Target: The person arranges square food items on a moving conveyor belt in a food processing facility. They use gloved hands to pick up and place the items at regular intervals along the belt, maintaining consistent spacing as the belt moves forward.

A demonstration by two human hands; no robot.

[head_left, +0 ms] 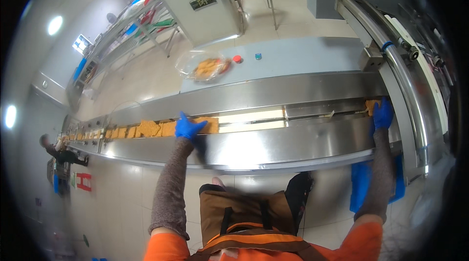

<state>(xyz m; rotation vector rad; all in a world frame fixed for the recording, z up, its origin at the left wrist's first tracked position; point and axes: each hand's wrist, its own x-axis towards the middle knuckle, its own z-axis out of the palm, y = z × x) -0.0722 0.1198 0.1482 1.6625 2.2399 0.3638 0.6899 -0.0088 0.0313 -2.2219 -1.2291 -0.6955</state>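
Observation:
My left hand [189, 127], in a blue glove, rests over a row of flat golden-brown food slabs [168, 128] in the channel of a long steel conveyor. Its fingers are spread, with thumb and forefinger well apart, and it touches the slabs. One slab [210, 125] lies just right of that hand. Far to the right, my gloved right hand [383, 114] is closed around the side of another golden-brown slab [371, 106] in the same channel, beside the machine frame. The palm side of this hand is hidden.
Steel conveyor rails [293, 139] run left to right. Behind them, a grey-blue table [303, 55] holds a clear bag of golden pieces [207, 68], a red cap [237, 59] and a small green-blue item [258, 56]. Metal rollers [405, 75] rise at right; a blue crate [359, 187] sits below.

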